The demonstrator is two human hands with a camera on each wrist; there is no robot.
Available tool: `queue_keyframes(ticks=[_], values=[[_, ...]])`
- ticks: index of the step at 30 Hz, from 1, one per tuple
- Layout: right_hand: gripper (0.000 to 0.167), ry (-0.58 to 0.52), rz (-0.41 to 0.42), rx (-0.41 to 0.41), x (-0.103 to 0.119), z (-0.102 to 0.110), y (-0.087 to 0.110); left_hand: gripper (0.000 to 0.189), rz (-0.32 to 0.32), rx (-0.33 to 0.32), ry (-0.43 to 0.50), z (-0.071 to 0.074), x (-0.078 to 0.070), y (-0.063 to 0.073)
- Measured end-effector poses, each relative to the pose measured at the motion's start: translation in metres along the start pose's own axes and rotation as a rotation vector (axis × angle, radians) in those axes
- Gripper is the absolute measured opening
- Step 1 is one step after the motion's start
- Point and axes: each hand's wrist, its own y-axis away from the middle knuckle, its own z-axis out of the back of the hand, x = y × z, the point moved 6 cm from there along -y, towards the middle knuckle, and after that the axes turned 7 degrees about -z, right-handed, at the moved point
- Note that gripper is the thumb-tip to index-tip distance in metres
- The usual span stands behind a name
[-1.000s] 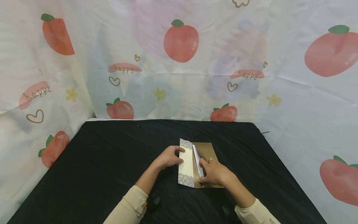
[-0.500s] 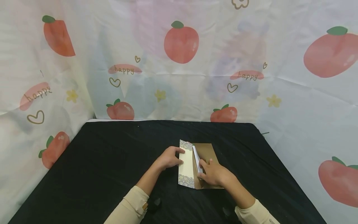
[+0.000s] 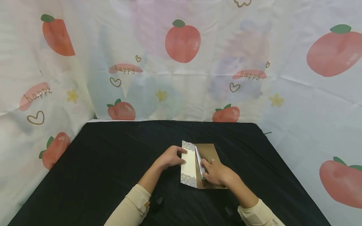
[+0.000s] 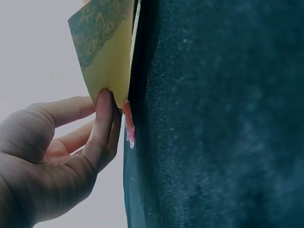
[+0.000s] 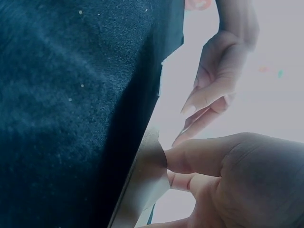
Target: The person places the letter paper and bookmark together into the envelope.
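Note:
A brown card folder [image 3: 207, 152] lies unfolded, its cream flap [image 3: 189, 163] edged with grey lace-print bands at both ends. My left hand [image 3: 171, 157] holds the flap's left edge between thumb and fingers, and the left wrist view shows the flap [image 4: 109, 61] tilted up from the cloth. A frayed pink-red tassel [image 4: 129, 123] hangs by its fold. Narrow white paper [image 3: 199, 158] stands along the middle of the folder. My right hand [image 3: 217, 172] pinches the right side of this paper, thumb and index finger apart along its length.
Black cloth [image 3: 113, 150] covers the table under the folder. A pale curtain [image 3: 181, 88] with printed fruit and "happy" lettering encloses the back and sides. Small dark objects [image 3: 156, 202] show near the left sleeve.
My right thumb has slid a little away from me along the white paper, nearer the index finger. The left hand and the flap stay almost where they were.

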Motion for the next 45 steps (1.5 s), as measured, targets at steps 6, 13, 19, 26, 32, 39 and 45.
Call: queue_keyframes(ticks=[6,13,19,26,32,39,45], values=[[0.026,-0.002,0.001,0.001,0.0,0.0,-0.001,0.044,0.0,-0.004,0.048,-0.005,0.005,-0.002],[0.026,0.008,-0.006,-0.002,0.0,-0.002,-0.001,0.045,0.003,-0.016,0.058,-0.01,0.004,-0.001],[0.025,0.021,-0.001,-0.003,0.0,-0.001,-0.001,0.045,0.0,-0.022,0.053,-0.012,0.0,-0.001],[0.027,0.028,0.002,-0.015,-0.001,0.0,-0.002,0.045,-0.001,-0.012,0.079,-0.016,-0.001,-0.002],[0.027,0.019,-0.004,-0.009,-0.002,-0.002,-0.003,0.046,-0.005,-0.009,0.076,-0.02,-0.003,-0.002],[0.027,0.021,-0.006,-0.013,-0.001,-0.002,-0.003,0.046,-0.04,-0.03,-0.029,-0.022,-0.005,-0.005],[0.029,0.027,-0.021,-0.008,-0.001,-0.001,-0.003,0.047,-0.061,-0.048,-0.133,-0.024,-0.01,-0.007]])
